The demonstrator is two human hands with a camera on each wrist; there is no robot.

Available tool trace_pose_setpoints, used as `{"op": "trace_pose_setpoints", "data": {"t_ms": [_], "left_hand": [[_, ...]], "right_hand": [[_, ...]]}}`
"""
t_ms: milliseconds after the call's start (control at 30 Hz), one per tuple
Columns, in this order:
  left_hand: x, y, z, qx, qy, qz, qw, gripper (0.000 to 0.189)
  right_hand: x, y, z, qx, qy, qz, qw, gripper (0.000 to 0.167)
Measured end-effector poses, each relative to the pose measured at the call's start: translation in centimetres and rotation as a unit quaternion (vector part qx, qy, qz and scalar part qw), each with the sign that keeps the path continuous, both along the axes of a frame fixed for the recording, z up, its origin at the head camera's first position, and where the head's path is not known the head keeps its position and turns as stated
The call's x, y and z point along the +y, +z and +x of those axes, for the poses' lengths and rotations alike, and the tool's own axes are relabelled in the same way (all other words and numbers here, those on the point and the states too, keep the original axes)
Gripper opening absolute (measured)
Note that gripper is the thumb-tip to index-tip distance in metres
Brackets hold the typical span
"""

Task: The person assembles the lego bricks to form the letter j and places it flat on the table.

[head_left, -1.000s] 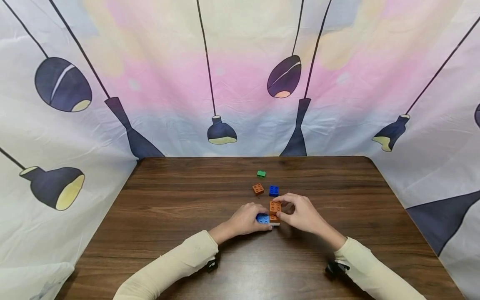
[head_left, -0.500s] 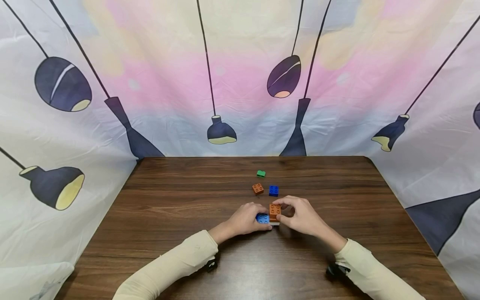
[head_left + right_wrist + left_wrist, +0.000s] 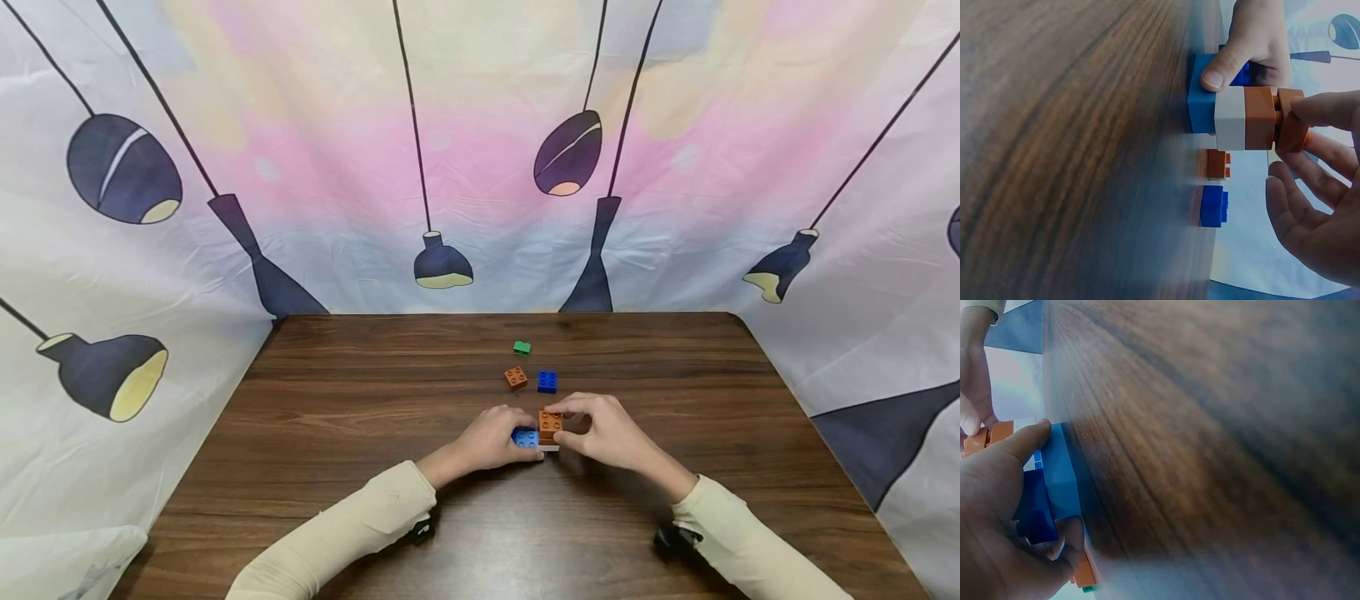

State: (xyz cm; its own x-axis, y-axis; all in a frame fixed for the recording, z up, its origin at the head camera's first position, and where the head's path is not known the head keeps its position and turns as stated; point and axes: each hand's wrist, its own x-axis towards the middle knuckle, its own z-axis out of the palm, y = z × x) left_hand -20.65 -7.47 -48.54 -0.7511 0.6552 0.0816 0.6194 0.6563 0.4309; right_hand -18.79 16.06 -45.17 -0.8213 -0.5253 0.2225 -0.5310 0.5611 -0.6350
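Observation:
My left hand point(image 3: 491, 437) grips a light blue brick point(image 3: 1200, 100) at the base of a small stack, thumb on its near side. A darker blue brick point(image 3: 1036, 509) sits on that base beside the palm. Above the base, in the right wrist view, come a white brick point(image 3: 1230, 119) and an orange brick point(image 3: 1260, 119). Between thumb and fingers, my right hand point(image 3: 607, 431) pinches a second orange brick point(image 3: 1291, 122) at the top of the stack. It is slightly tilted, and some studs of the orange brick below show in the gap.
Behind the stack on the brown wooden table point(image 3: 337, 400) lie a loose orange brick point(image 3: 516, 377), a dark blue brick point(image 3: 547, 382) and a green brick point(image 3: 522, 347). A cloth point(image 3: 337, 167) printed with lamps hangs behind the table.
My right hand has brought the pinched orange brick a little nearer and down onto the stack, mostly in the first half second. The left hand stays in place.

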Motion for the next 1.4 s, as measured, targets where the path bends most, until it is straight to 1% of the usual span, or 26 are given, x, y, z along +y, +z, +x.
{"op": "trace_pose_setpoints", "data": {"t_ms": [500,633,833,1033,1167,1400], "left_hand": [[-0.08,0.03,-0.02,0.001,-0.002,-0.003,1.0000,0.045],[-0.03,0.05,-0.01,-0.001,0.000,-0.005,1.0000,0.045],[-0.03,0.19,0.03,0.001,0.000,-0.003,1.0000,0.046],[-0.08,0.28,0.01,0.000,0.000,-0.006,1.0000,0.047],[-0.05,0.29,-0.02,0.000,-0.001,-0.006,1.0000,0.047],[-0.02,0.11,-0.02,0.005,-0.006,-0.002,1.0000,0.047]], "right_hand": [[0.27,-0.02,-0.41,0.025,0.026,0.022,0.9991,0.036],[0.35,0.04,-0.47,0.039,0.031,0.036,0.9981,0.037],[0.26,0.25,-0.43,0.066,0.027,0.055,0.9959,0.037],[0.16,0.15,-0.43,0.060,0.019,0.056,0.9965,0.037],[0.22,0.27,-0.62,0.056,0.029,0.054,0.9965,0.037],[0.30,0.03,-0.49,0.076,0.025,0.049,0.9956,0.037]]}}
